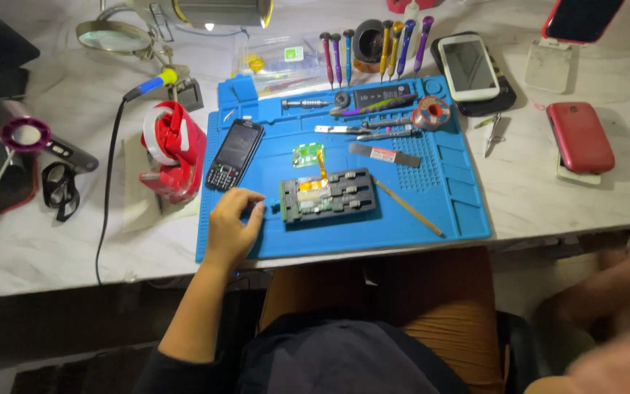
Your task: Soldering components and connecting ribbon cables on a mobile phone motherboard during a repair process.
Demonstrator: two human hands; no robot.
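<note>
Right hand (621, 361) blurred, cut off

Red tape dispenser (174, 149) left of mat; white smartphone (468, 67), red phone (580, 136) right.

Dark board-holder jig (329, 195) w/ green PCB clamped, flat, mid blue mat, knob at left end.

**One camera on my head**

I have only one view. It sits on my head and looks down, from quite high up, at the blue mat (432, 204) on the white table (52, 248) and my lap.
</note>
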